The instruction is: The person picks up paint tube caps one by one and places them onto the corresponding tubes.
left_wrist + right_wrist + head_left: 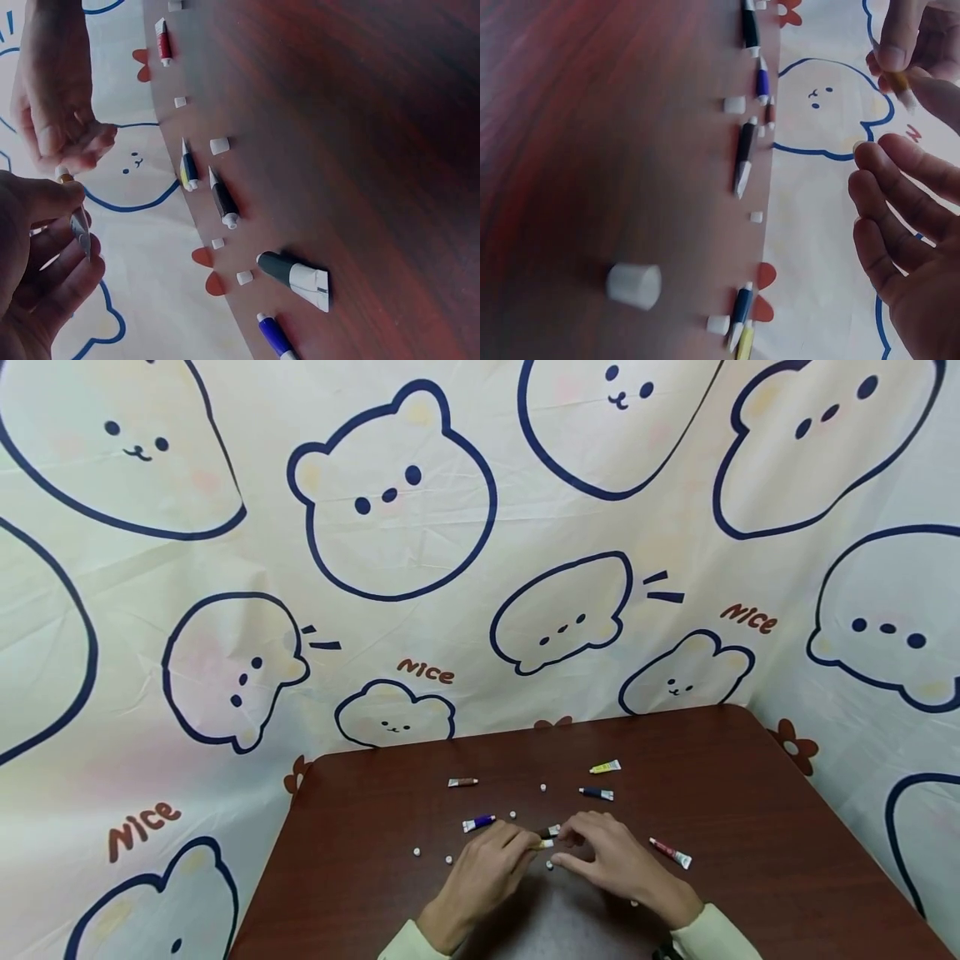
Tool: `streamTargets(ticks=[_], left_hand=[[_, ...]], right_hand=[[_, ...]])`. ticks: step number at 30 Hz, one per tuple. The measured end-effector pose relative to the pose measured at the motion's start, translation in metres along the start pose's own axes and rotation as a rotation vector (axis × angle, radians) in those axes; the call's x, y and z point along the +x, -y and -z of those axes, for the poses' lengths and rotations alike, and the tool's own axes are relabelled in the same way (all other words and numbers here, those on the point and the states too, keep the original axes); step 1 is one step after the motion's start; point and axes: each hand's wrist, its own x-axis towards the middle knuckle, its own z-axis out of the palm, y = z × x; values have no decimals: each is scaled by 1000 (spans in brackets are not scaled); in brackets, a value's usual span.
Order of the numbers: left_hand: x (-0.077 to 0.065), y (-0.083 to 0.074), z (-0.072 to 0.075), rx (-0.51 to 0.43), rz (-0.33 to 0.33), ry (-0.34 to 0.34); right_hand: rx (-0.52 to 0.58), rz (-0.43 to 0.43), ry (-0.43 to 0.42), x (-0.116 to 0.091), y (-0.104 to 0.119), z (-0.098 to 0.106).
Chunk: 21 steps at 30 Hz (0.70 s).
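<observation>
My left hand (491,860) pinches a small paint tube (545,843) between thumb and fingers. In the right wrist view, the tube's body (896,81) is orange-brown with a pale end pointing at my right hand. Its flat silver tail (81,225) lies across the fingers in the left wrist view. Close to the pale end is my right hand (615,852), fingers loosely bent and apart, holding nothing. Behind the hands, a black tube (551,832) lies on the table, partly hidden. One small white cap (550,865) sits below the held tube, near the right thumb.
On the brown table (750,793) lie a purple tube (478,823), a brown tube (462,782), a navy tube (596,794), a yellow tube (604,767) and a red tube (670,853). Several white caps (417,852) are scattered among them. A bear-printed cloth (390,552) hangs behind.
</observation>
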Motion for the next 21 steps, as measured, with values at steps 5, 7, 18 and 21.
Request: streamTargets(ticks=[5, 7, 18, 21], left_hand=[[-2, -2, -1, 7, 0, -2], [-4, -4, -2, 5, 7, 3], [-13, -7, -12, -2, 38, 30], [-15, -8, -13, -9, 53, 44]], right_hand=[[-34, 30, -5, -10, -6, 3], [-33, 31, -2, -15, -9, 4], [-70, -33, -31, -41, -26, 13], [-112, -11, -57, -47, -31, 11]])
